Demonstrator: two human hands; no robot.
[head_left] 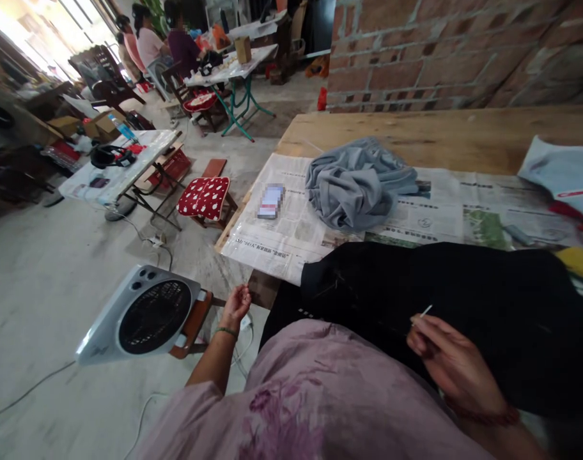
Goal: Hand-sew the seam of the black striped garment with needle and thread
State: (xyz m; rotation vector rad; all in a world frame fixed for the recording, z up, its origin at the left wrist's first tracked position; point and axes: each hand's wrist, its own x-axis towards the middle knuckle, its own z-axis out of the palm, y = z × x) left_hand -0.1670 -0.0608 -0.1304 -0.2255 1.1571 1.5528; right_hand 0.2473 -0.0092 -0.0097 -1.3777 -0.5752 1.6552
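Observation:
A black cloth garment [430, 275] lies across the table's near edge and over my lap, with fine light threads on it. Above it is my right hand [457, 364], closed in a pinch on a thin white stick-like piece [426, 310]; what kind of tool it is I cannot make out. My left hand [236, 303] is out to the left, off the table's corner and apart from the garment. Its fingers are curled together, and whatever they may hold is too small to see.
Newspaper [267, 252] covers part of the wooden table [416, 131]. On it lie a crumpled grey cloth [353, 185] and a phone [271, 201]. A box fan [142, 313] stands left of me, near a red-cushioned stool [205, 198]. Several people sit farther back.

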